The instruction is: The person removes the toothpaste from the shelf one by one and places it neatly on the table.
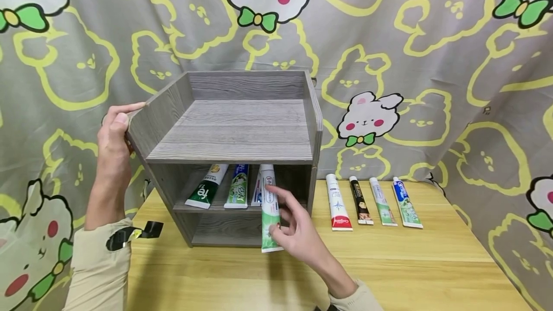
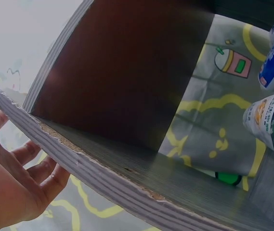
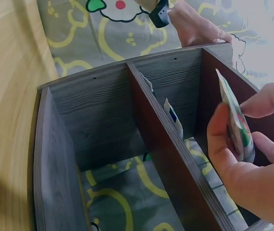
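A grey wood-grain shelf unit point(image 1: 233, 131) stands on the wooden table. My left hand point(image 1: 113, 131) grips the upper edge of its left side panel, fingers on the outside in the left wrist view. In front of the middle compartment, my right hand point(image 1: 298, 227) pinches a white-and-green toothpaste tube point(image 1: 270, 205) between thumb and fingers, its crimped end toward me. Inside that compartment lie a dark-green-and-white tube point(image 1: 207, 188) at the left and a green-and-blue tube point(image 1: 237, 188) beside it. Another tube point(image 1: 257, 191) is partly hidden behind the held one.
To the right of the shelf, several toothpaste tubes lie in a row on the table point(image 1: 389, 258): a red-and-white tube point(image 1: 339, 203), a black tube point(image 1: 360, 200), a pale green tube point(image 1: 383, 203) and a blue-and-green tube point(image 1: 407, 203). A patterned curtain point(image 1: 358, 23) hangs behind.
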Demonstrator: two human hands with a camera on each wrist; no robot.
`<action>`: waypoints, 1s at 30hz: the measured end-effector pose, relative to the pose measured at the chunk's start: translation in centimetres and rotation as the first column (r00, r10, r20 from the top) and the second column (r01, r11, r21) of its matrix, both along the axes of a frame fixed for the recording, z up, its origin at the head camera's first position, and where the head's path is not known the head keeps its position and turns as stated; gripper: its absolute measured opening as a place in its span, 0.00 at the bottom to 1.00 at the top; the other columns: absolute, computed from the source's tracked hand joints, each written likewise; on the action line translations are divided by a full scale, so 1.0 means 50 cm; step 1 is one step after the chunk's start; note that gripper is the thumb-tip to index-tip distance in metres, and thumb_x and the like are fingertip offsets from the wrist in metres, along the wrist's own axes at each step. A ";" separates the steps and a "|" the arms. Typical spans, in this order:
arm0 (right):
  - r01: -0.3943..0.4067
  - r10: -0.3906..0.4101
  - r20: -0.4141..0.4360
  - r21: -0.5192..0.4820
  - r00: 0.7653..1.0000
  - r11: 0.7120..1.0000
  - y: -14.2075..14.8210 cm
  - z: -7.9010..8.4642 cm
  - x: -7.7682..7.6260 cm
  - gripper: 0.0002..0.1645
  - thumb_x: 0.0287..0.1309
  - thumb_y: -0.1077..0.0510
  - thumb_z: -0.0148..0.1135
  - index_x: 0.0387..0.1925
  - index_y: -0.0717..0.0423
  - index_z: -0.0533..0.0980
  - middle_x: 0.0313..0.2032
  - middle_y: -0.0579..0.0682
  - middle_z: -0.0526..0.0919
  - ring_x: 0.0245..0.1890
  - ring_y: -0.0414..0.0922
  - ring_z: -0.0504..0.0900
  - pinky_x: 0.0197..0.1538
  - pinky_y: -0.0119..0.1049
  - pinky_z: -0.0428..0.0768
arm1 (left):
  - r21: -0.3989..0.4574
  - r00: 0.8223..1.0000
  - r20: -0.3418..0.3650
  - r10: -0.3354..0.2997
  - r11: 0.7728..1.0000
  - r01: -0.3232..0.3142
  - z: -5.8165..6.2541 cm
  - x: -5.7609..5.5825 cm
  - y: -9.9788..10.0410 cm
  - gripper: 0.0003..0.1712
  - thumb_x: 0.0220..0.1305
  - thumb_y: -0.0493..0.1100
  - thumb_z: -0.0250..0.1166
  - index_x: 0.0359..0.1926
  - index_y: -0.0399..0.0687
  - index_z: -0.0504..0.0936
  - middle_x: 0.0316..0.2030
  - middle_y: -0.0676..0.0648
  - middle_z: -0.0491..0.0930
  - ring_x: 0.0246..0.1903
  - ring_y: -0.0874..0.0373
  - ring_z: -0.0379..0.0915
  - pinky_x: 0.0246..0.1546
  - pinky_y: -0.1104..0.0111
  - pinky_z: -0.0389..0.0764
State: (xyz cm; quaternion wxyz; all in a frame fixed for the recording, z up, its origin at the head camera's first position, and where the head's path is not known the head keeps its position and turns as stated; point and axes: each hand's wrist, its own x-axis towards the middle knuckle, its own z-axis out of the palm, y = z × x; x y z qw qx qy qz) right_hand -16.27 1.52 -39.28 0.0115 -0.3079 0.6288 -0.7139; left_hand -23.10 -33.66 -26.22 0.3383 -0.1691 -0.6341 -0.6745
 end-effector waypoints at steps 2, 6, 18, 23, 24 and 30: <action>-0.014 0.014 0.010 -0.010 1.000 1.000 0.002 -0.003 0.001 0.48 0.54 0.78 0.56 0.76 0.51 0.61 0.60 0.66 0.64 0.53 0.53 0.81 0.41 0.42 0.87 | 0.009 1.000 -0.003 -0.002 1.000 0.002 -0.001 0.001 0.001 0.21 0.73 0.46 0.53 0.57 0.41 0.82 0.43 0.40 0.75 0.33 0.52 0.70 0.27 0.69 0.70; -0.045 0.045 0.055 -0.018 0.997 0.999 0.006 -0.008 0.005 0.50 0.55 0.77 0.61 0.76 0.48 0.60 0.61 0.65 0.62 0.53 0.55 0.82 0.42 0.46 0.87 | 0.018 1.000 -0.002 0.003 1.000 -0.003 -0.003 0.004 0.003 0.21 0.73 0.46 0.53 0.57 0.42 0.82 0.43 0.39 0.75 0.33 0.51 0.70 0.27 0.69 0.71; -0.082 0.079 0.083 0.033 0.993 0.996 0.027 -0.021 0.016 0.45 0.56 0.79 0.56 0.74 0.51 0.64 0.65 0.62 0.64 0.52 0.53 0.84 0.42 0.48 0.86 | 0.014 1.000 -0.015 -0.007 1.000 0.007 0.000 0.000 0.003 0.21 0.73 0.45 0.52 0.57 0.41 0.82 0.43 0.39 0.76 0.34 0.51 0.71 0.28 0.68 0.72; -0.095 0.090 0.094 0.053 0.992 0.994 0.034 -0.033 0.022 0.46 0.54 0.79 0.58 0.73 0.50 0.65 0.63 0.63 0.62 0.49 0.53 0.85 0.42 0.49 0.86 | 0.024 1.000 -0.020 -0.009 1.000 0.010 0.001 0.000 0.004 0.21 0.73 0.45 0.53 0.57 0.41 0.82 0.42 0.39 0.76 0.33 0.51 0.71 0.28 0.68 0.72; -0.096 0.091 0.098 0.050 0.991 0.994 0.036 -0.036 0.023 0.47 0.53 0.80 0.58 0.73 0.50 0.65 0.62 0.64 0.62 0.49 0.53 0.85 0.42 0.49 0.86 | 0.026 1.000 -0.020 -0.011 1.000 0.011 0.001 0.000 0.005 0.21 0.73 0.45 0.53 0.57 0.41 0.82 0.42 0.39 0.77 0.33 0.51 0.71 0.28 0.69 0.72; -0.108 0.099 0.128 0.069 0.987 0.992 0.042 -0.047 0.031 0.46 0.53 0.79 0.60 0.72 0.49 0.65 0.61 0.63 0.63 0.47 0.52 0.86 0.42 0.48 0.86 | 0.023 1.000 -0.016 -0.013 1.000 0.014 0.001 0.001 0.005 0.20 0.73 0.45 0.52 0.57 0.40 0.82 0.41 0.40 0.77 0.33 0.52 0.72 0.29 0.69 0.72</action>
